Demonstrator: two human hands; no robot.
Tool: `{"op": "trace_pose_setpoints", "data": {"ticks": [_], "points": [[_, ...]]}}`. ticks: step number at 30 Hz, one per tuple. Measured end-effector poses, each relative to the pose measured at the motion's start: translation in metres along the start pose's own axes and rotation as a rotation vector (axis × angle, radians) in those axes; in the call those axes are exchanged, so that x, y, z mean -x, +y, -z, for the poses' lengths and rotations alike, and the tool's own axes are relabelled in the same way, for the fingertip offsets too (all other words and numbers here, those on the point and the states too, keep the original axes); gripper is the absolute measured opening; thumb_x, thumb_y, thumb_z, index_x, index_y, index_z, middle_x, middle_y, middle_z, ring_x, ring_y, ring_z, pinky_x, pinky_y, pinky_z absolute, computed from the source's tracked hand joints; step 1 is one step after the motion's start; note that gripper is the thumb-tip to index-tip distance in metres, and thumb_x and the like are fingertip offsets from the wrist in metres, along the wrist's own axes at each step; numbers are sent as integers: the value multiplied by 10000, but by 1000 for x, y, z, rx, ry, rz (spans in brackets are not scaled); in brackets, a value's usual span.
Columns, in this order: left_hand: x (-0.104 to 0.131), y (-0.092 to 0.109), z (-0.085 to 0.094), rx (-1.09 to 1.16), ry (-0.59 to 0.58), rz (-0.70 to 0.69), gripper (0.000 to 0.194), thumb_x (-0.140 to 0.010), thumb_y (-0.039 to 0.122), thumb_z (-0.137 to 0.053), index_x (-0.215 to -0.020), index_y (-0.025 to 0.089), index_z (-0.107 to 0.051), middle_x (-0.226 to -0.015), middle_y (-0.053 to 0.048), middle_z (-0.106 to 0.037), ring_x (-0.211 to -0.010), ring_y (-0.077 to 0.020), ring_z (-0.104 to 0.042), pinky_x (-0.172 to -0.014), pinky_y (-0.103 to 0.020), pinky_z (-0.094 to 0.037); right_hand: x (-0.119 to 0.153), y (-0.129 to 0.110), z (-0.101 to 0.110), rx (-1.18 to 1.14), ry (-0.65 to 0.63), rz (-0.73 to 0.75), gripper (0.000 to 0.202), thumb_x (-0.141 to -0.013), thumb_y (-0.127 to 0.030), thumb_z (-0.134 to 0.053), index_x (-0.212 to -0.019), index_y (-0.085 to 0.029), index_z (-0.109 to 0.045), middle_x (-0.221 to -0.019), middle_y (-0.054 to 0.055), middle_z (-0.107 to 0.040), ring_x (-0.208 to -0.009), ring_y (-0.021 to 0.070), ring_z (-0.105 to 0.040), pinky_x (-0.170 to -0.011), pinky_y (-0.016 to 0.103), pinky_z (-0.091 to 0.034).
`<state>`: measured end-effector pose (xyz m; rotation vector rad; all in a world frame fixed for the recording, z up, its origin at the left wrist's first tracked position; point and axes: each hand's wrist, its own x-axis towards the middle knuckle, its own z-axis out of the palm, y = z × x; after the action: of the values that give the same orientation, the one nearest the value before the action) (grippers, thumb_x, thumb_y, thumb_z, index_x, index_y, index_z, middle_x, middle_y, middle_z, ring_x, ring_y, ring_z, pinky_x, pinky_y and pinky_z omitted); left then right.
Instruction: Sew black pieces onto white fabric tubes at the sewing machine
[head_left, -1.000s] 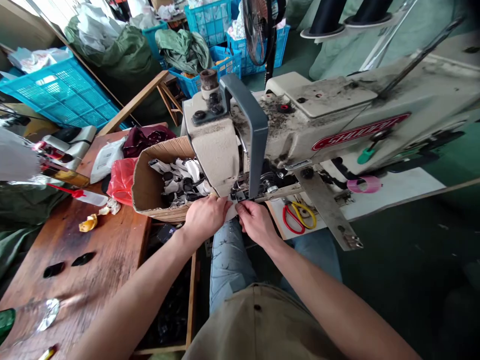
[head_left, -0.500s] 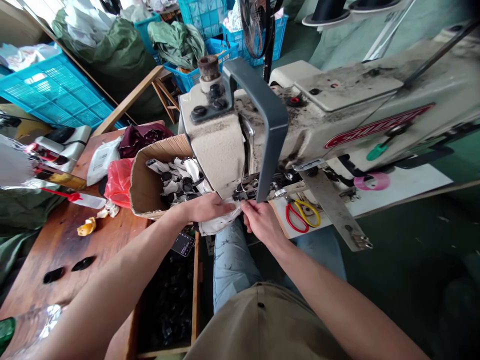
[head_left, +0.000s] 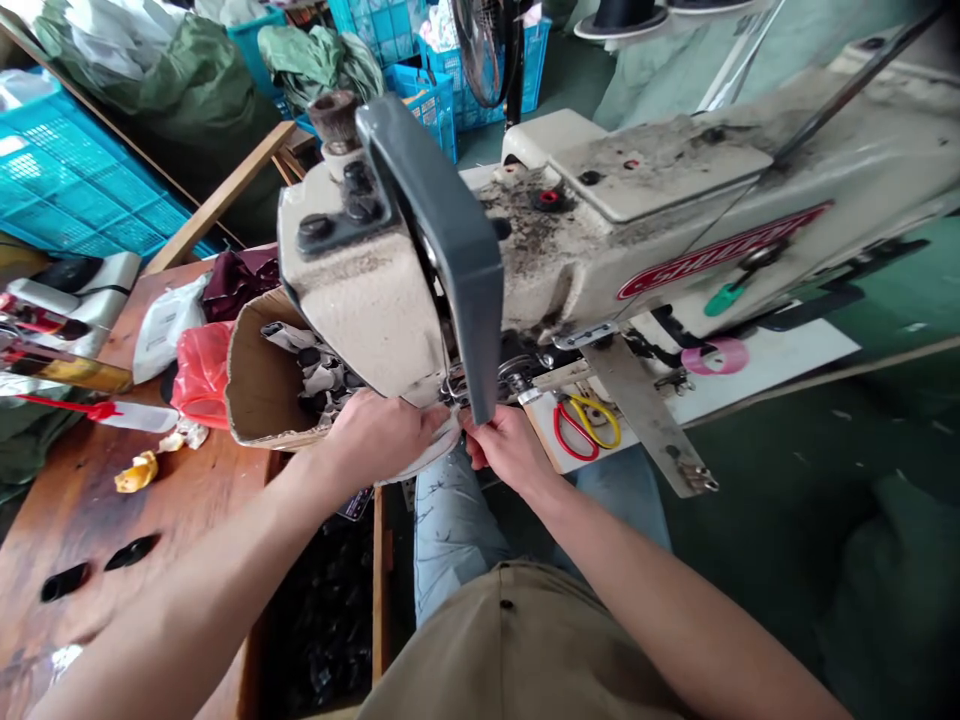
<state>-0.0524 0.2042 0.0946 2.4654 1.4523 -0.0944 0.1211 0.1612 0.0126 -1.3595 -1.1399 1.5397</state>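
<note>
My left hand (head_left: pixel 386 432) is closed on a piece of white fabric (head_left: pixel 431 455), just below the head of the beige sewing machine (head_left: pixel 367 310). At the fabric's right end, beside the needle area, my right hand (head_left: pixel 504 445) pinches its edge. The dark grey guard (head_left: pixel 476 290) of the machine stands in front of the needle area and hides part of it. Both hands are close together, their fingertips nearly touching.
Left of the machine, a cardboard box (head_left: pixel 259 400) holds white and black pieces. Red and yellow scissors (head_left: pixel 577 425) lie right of my hands. An open drawer (head_left: pixel 381 590) of black parts is below. Orange peel (head_left: pixel 136 472) and black parts (head_left: pixel 131 552) lie on the wooden table (head_left: pixel 187 500).
The view has shifted, so the machine head looks nearer and further left. My left hand now covers more of the fabric, its back turned more to view; both hands remain on the fabric.
</note>
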Motion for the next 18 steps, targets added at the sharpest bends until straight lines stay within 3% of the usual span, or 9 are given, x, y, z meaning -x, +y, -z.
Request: {"op": "trace_pose_setpoints", "data": {"ticks": [3, 5, 10, 15, 18], "points": [[10, 21, -2, -236, 14, 45, 465, -1020, 434, -373, -959, 133, -721, -830, -178, -712, -817, -352, -697, -735, -465, -529, 1, -2, -1, 153, 36, 47, 367, -938, -468, -525, -699, -197, -590, -518, -25, -567, -409, 119, -546, -444, 217, -401], [11, 24, -4, -300, -13, 3, 475, -1033, 400, -339, -957, 122, -716, -855, -183, -709, -812, -348, -700, -695, -437, -530, 3, -2, -2, 249, 62, 84, 350, -954, -461, -502, -746, -203, -614, -531, -19, -578, -429, 128, -559, -468, 222, -403], [-2, 0, -7, -271, -141, -180, 414, -1018, 327, -348, -893, 160, -706, -839, -137, -707, -760, -286, -680, -721, -400, -522, 3, -1, -5, 393, 105, 125, 371, -974, -494, -461, -806, -211, -631, -572, 9, -610, -473, 149, -576, -492, 236, -398], [-15, -24, -8, 15, -237, -246, 315, -980, 236, -370, -929, 183, -676, -789, -88, -689, -737, -218, -644, -756, -321, -516, 1, 1, -7, 376, 137, 139, 441, -981, -555, -437, -748, -213, -590, -559, 13, -604, -482, 153, -579, -487, 238, -399], [-14, -28, -7, 33, -287, -250, 316, -988, 243, -357, -1016, 181, -665, -775, -74, -688, -729, -205, -639, -745, -293, -508, 1, 1, -7, 318, 128, 138, 432, -976, -540, -456, -717, -217, -580, -546, 3, -600, -469, 147, -576, -481, 235, -401]]}}
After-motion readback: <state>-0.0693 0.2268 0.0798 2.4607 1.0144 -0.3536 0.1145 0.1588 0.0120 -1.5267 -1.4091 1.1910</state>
